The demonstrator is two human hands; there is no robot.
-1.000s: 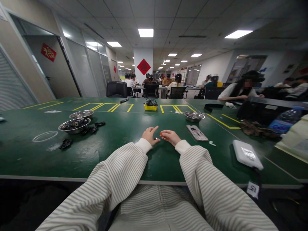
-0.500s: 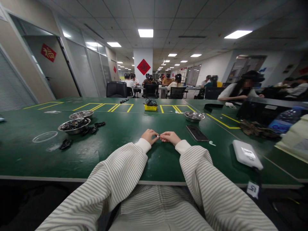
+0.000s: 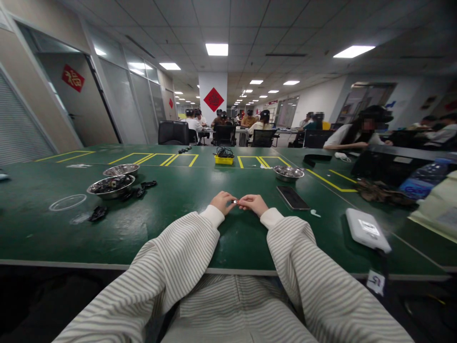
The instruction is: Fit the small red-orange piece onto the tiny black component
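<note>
Above the green table (image 3: 200, 238), my left hand (image 3: 222, 203) pinches a small dark and silver piece (image 3: 234, 201) between thumb and fingertips. Its exact kind is too small to make out. My right hand (image 3: 253, 204) is closed in a pinch right beside it, fingertips meeting the same piece. A small red bit is in the right fingertips, mostly hidden by them. Right of my hands lies a phone (image 3: 293, 197) with a dark screen, and a white earbud (image 3: 314, 213) is close to it.
At left, a steel bowl (image 3: 93, 189) holds dark parts, with black pieces (image 3: 140, 190) beside it and a second bowl (image 3: 121, 167) behind. A third bowl (image 3: 288, 177) stands at right, near a white device (image 3: 367, 229). A yellow box (image 3: 223, 161) carries black cables. A person (image 3: 352, 136) sits at far right.
My left fingers, spread a second ago, have closed on the small piece. The right fingertips with the red bit have come up against it. The phone's lit screen has gone dark.
</note>
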